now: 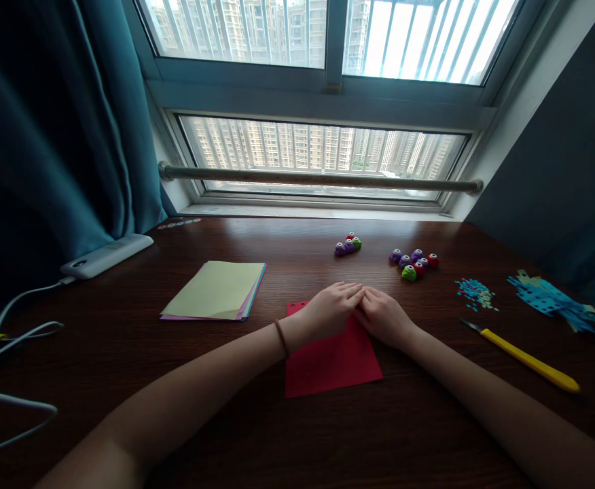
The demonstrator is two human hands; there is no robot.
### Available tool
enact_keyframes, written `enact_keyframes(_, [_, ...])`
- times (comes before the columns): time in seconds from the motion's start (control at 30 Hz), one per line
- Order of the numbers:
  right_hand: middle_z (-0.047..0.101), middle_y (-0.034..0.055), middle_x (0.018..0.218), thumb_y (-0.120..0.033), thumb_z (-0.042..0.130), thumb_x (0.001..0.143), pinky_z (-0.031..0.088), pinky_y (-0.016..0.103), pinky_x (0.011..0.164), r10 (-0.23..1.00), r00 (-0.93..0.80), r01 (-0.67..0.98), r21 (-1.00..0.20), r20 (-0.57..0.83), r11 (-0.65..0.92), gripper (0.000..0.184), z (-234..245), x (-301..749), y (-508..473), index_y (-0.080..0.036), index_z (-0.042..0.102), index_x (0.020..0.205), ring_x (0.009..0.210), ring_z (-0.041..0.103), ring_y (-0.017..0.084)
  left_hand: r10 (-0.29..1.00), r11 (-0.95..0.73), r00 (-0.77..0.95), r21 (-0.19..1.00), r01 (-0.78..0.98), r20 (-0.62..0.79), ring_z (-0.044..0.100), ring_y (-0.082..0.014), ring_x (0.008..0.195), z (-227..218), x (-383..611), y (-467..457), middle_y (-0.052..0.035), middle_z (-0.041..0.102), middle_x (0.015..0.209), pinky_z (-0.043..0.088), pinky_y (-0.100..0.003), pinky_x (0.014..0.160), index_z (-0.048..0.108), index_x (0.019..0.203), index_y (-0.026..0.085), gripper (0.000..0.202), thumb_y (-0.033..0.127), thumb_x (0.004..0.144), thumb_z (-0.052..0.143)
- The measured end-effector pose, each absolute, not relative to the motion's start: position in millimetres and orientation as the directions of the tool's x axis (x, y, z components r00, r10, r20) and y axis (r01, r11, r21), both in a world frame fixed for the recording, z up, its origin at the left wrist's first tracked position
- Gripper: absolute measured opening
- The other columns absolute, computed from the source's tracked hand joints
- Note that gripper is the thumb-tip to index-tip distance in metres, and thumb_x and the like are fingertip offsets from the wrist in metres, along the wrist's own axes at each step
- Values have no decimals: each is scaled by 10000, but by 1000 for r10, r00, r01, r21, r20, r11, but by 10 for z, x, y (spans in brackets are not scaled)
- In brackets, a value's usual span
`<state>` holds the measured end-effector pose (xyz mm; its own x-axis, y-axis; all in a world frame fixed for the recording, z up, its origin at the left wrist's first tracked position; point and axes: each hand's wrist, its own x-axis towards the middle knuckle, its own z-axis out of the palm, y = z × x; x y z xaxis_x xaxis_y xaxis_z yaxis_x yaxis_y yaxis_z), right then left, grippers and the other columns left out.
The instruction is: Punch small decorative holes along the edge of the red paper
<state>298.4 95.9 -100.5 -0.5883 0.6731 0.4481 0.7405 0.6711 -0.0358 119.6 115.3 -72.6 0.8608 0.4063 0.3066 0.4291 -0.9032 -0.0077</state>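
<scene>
A red sheet of paper (331, 363) lies flat on the dark wooden table (226, 421) in front of me. My left hand (331, 310) and my right hand (382, 316) rest palm-down on its far edge, fingertips meeting in the middle. Both press on the paper with fingers held together. The sheet's far edge is hidden under the hands. A dark band circles my left wrist.
A stack of coloured paper (219, 291) lies to the left. Small craft punches sit in two groups (348, 245) (413, 262) behind the hands. Paper confetti (475, 293), blue cut scraps (552, 299) and a yellow utility knife (524, 356) are on the right. A power bank (106, 256) with cables is far left.
</scene>
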Motion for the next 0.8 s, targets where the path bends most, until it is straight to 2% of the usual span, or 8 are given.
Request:
enact_keyframes(0.1, [569, 144, 1043, -222, 489, 879, 442, 380, 888, 688, -564, 735, -103, 456, 671, 228, -997, 3018, 954, -85, 537, 1055, 1016, 506, 249, 462, -875, 828, 14, 483, 316, 311, -178, 1279, -729, 1131, 1139, -133, 371, 1381, 282, -366, 1039, 295, 1348, 90, 527, 67, 829, 387])
enact_keyframes(0.17, [545, 133, 1123, -217, 505, 870, 426, 372, 915, 698, -548, 721, -162, 461, 674, 356, -1006, 3042, 956, -89, 462, 1199, 1061, 489, 239, 508, -849, 800, 27, 528, 318, 253, -213, 1306, -745, 1050, 1094, -162, 302, 1412, 262, -410, 1041, 236, 1371, 68, 531, 148, 871, 396])
enact_keyframes(0.23, [528, 126, 1168, -219, 528, 856, 419, 376, 926, 732, -496, 692, -297, 466, 658, 527, -1027, 3067, 967, -103, 334, 1332, 1073, 492, 231, 547, -826, 782, 42, 562, 300, 213, -248, 1319, -777, 954, 1028, -184, 268, 1422, 239, -440, 1046, 217, 1376, 47, 579, 264, 887, 439])
enact_keyframes(0.3, [552, 115, 1137, -226, 544, 841, 432, 394, 905, 781, -427, 636, -462, 455, 617, 600, -1051, 3095, 994, -130, 282, 1372, 1032, 526, 227, 578, -811, 777, 72, 580, 250, 188, -258, 1326, -821, 864, 961, -181, 256, 1427, 217, -450, 1052, 223, 1379, 59, 623, 346, 883, 467])
enact_keyframes(0.43, [627, 73, 985, -261, 606, 790, 475, 394, 851, 871, -337, 459, -745, 357, 483, 546, -1066, 3209, 1114, -161, 412, 1290, 898, 601, 205, 597, -801, 781, 170, 573, 180, 187, -240, 1328, -887, 753, 889, -152, 263, 1432, 218, -455, 1051, 208, 1397, 112, 568, 363, 921, 391])
enact_keyframes(0.5, [639, 74, 957, -302, 637, 758, 510, 369, 807, 914, -252, 395, -829, 318, 397, 535, -1062, 3321, 1206, -148, 464, 1240, 857, 622, 203, 580, -812, 796, 207, 546, 173, 182, -237, 1330, -893, 730, 888, -134, 257, 1437, 211, -463, 1053, 197, 1404, 139, 551, 356, 929, 371])
enact_keyframes(0.63, [653, 85, 905, -349, 654, 732, 541, 357, 719, 935, -59, 534, -781, 348, 325, 410, -1059, 3641, 1394, -132, 597, 1075, 788, 637, 228, 555, -822, 820, 242, 516, 139, 180, -241, 1331, -863, 707, 902, -109, 260, 1440, 178, -487, 1059, 222, 1400, 165, 519, 343, 933, 362])
enact_keyframes(0.8, [655, 73, 897, -354, 680, 712, 483, 427, 787, 898, -1, 724, -619, 441, 304, 320, -1082, 3951, 1524, -168, 667, 972, 779, 615, 258, 528, -834, 844, 242, 496, 93, 170, -235, 1334, -813, 680, 898, -101, 240, 1448, 141, -487, 1069, 230, 1398, 162, 510, 335, 935, 356])
